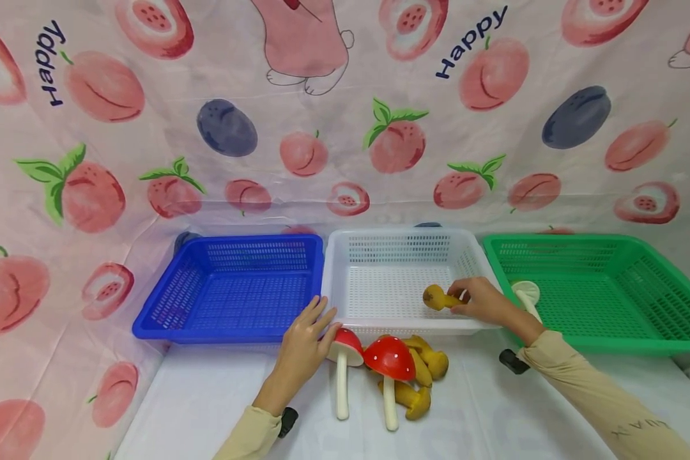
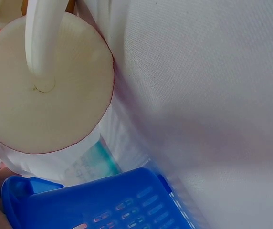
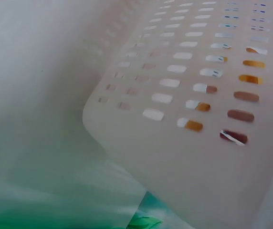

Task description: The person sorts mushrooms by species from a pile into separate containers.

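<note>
My right hand (image 1: 479,299) pinches a yellow-brown mushroom (image 1: 435,297) by its stem, over the inside of the white basket (image 1: 402,324). In the right wrist view the slotted wall of that basket hides the hand, and patches of brown show through its slots. My left hand (image 1: 301,345) lies at the front corner where the blue basket (image 1: 224,336) meets the white one, fingers extended, thumb beside a red-capped mushroom (image 1: 342,383). That mushroom's pale underside (image 2: 74,105) fills much of the left wrist view. A second red-capped mushroom (image 1: 389,358) lies to its right.
Several yellow-brown mushrooms (image 1: 434,363) are heaped behind and beside the red caps on the white cloth (image 1: 471,409). At the right stands a green basket (image 1: 609,345) with a white mushroom (image 1: 528,292) inside. A fruit-print sheet (image 1: 333,115) hangs behind the baskets.
</note>
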A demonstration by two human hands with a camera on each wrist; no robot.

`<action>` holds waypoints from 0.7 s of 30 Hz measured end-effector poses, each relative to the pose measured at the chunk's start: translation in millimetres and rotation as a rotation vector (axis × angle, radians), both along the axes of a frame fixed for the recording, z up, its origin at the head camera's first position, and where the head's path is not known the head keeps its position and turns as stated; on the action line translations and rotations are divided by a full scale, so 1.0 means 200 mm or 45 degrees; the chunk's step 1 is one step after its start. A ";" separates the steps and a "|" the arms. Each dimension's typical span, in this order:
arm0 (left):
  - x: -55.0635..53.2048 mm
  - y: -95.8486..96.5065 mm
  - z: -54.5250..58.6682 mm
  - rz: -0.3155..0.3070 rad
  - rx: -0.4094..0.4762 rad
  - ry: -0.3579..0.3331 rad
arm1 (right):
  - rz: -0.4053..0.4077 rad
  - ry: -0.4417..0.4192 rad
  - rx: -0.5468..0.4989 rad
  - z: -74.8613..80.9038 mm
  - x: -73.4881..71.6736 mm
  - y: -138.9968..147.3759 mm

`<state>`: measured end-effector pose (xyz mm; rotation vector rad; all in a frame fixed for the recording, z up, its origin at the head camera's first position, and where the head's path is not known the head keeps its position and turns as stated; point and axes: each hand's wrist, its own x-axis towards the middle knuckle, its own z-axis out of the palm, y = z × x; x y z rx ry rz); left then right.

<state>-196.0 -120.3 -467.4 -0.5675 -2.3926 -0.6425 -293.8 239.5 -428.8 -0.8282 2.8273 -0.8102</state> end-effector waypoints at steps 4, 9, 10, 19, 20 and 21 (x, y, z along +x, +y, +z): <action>0.00 0.00 0.00 0.007 -0.004 -0.010 | 0.008 -0.044 0.017 -0.03 -0.03 -0.01; 0.00 0.01 0.00 0.010 -0.011 -0.004 | 0.012 -0.078 0.036 -0.04 -0.05 -0.02; 0.00 0.01 0.00 0.012 -0.012 -0.002 | 0.020 -0.082 0.043 -0.04 -0.05 -0.02; 0.01 0.01 -0.01 0.020 0.002 0.019 | 0.073 -0.131 0.086 -0.06 -0.08 -0.04; 0.00 0.01 -0.02 0.017 -0.001 0.021 | 0.067 -0.141 0.094 -0.06 -0.08 -0.04; 0.00 0.01 -0.02 0.013 -0.007 0.024 | 0.058 -0.147 0.105 -0.07 -0.09 -0.04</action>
